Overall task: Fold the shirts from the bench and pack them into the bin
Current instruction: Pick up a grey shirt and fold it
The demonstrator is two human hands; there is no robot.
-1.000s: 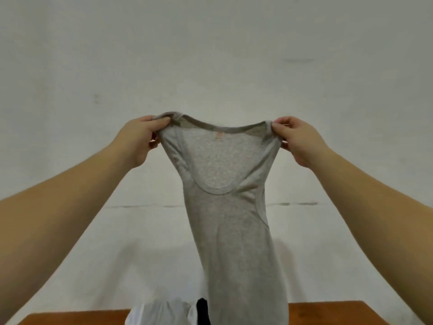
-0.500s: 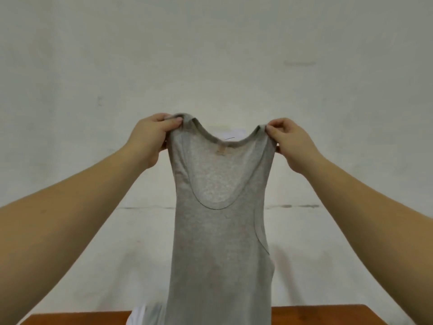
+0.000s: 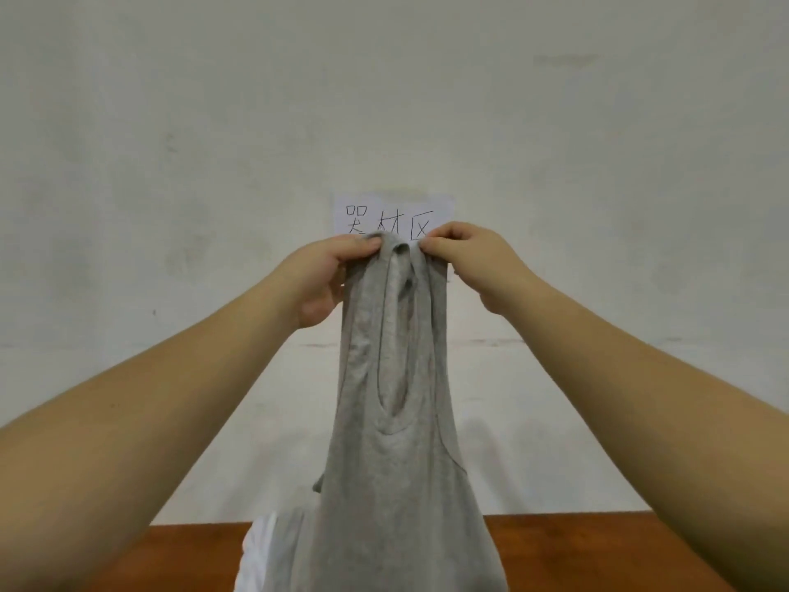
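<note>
Paper sign (image 3: pixel 395 215) behind raised grey shirt (image 3: pixel 397 442).

Body parts in view: two forearms and two hands, entering from the lower left and lower right corners of the head view.
Left hand (image 3: pixel 319 279): bare; no glove, ring or bandage visible on the surfaces shown.
Right hand (image 3: pixel 471 259): bare; no glove, ring or bandage visible on the surfaces shown.
Left forearm (image 3: pixel 141 420): bare along its whole visible length, from wrist to frame edge; no sleeve or cuff in view.
Right forearm (image 3: pixel 649 403): bare along its whole visible length; no sleeve or cuff in view.
Wrists: no watch, strap or bracelet visible on either.
Markings: none legible on hands or forearms.
Fingernails: too small to tell.
</note>
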